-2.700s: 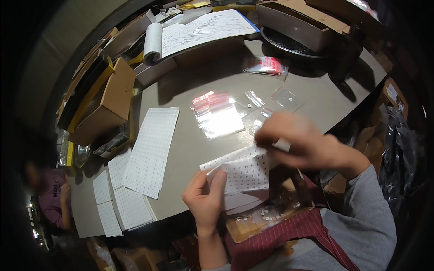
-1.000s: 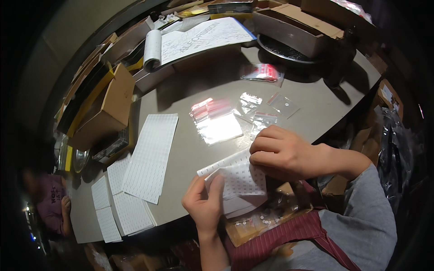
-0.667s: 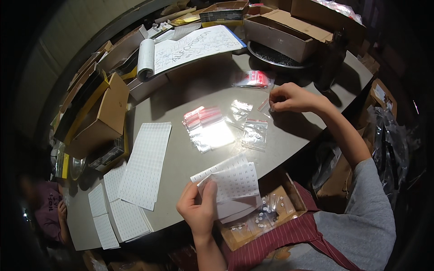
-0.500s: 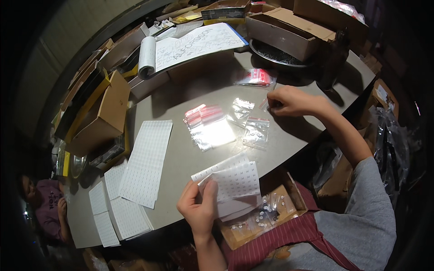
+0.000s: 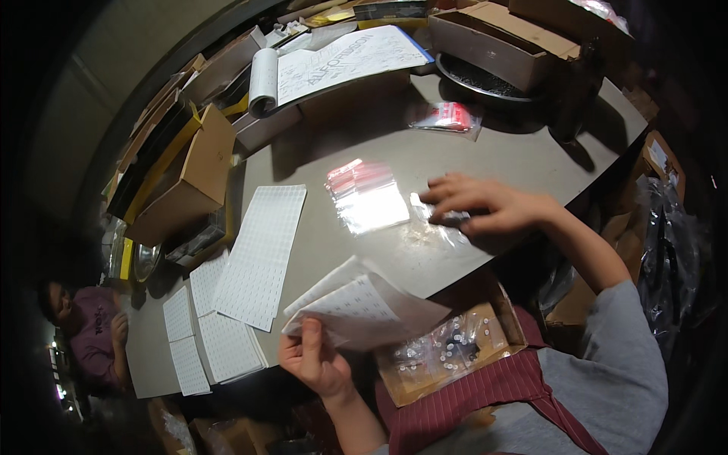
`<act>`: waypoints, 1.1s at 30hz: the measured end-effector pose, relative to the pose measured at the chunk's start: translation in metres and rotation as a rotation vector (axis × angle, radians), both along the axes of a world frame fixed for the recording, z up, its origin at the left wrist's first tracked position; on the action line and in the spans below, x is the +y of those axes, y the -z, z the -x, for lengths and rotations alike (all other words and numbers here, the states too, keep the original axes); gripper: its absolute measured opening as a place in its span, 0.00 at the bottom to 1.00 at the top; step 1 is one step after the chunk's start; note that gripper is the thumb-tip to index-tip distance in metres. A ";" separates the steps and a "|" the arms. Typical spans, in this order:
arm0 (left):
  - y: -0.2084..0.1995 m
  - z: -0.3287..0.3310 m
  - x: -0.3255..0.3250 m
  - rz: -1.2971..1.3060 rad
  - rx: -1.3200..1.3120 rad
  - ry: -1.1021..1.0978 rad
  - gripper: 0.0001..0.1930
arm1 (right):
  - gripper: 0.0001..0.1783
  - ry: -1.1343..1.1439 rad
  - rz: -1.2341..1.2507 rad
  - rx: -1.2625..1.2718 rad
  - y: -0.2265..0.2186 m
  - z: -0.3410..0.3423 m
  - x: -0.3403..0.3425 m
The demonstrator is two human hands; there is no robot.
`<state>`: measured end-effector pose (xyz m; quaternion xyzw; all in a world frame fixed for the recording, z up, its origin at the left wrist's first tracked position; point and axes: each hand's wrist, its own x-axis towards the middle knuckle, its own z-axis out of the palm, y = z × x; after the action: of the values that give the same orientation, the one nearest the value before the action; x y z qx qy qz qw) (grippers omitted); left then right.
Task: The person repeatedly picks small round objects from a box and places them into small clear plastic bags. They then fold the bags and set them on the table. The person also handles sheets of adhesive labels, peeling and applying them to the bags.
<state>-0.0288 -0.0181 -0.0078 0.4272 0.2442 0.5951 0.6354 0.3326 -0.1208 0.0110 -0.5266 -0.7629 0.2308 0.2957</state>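
Observation:
My left hand (image 5: pixel 317 358) pinches a bent stack of white label sheets (image 5: pixel 356 307) by its near corner, above the table's front edge. Over the table my right hand (image 5: pixel 489 206) is open, fingers stretched and spread, palm down. Beneath and beside its fingertips are small clear zip bags (image 5: pixel 425 227), partly hidden and blurred. Just left of them lies a shiny pile of clear zip bags (image 5: pixel 369 199) with red-tinted tops. Below the sheets, an open cardboard box (image 5: pixel 504 334) at my lap contains small bags and small round white and dark pieces (image 5: pixel 459 347).
More label sheets (image 5: pixel 262 254) lie on the left of the table. Red-and-clear packets (image 5: pixel 447 117) sit farther back, near a dark round pan (image 5: pixel 485 83). Cardboard boxes (image 5: pixel 193 167) and a paper pad (image 5: pixel 341 64) line the far side. Another person (image 5: pixel 91 330) is at far left.
My right hand has come nearer and opened from a closed pinch, now over the small bags. The sheets in my left hand have tilted and bent leftward. The whole view has shifted slightly.

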 end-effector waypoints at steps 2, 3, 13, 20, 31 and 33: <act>-0.001 0.017 0.001 0.005 -0.009 -0.021 0.08 | 0.25 -0.076 0.033 0.086 0.000 0.026 -0.014; -0.002 0.023 0.001 0.011 -0.007 -0.022 0.08 | 0.25 -0.114 0.029 0.090 0.000 0.039 -0.022; -0.012 0.019 0.004 0.062 0.182 0.057 0.08 | 0.20 -0.124 -0.251 0.252 -0.008 0.067 -0.007; -0.021 -0.018 0.004 -0.094 0.431 0.245 0.09 | 0.34 0.156 -0.280 -0.561 -0.002 0.049 0.038; -0.020 -0.053 -0.005 -0.164 0.502 0.411 0.07 | 0.30 0.593 0.053 -0.464 -0.022 0.002 0.101; -0.010 -0.057 -0.003 -0.242 0.595 0.433 0.06 | 0.25 0.471 -0.057 -0.403 0.003 0.001 0.120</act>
<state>0.0277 -0.0210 0.0025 0.6949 0.2498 0.3216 0.5927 0.3312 -0.0006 0.0080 -0.7154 -0.6694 0.0254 0.1986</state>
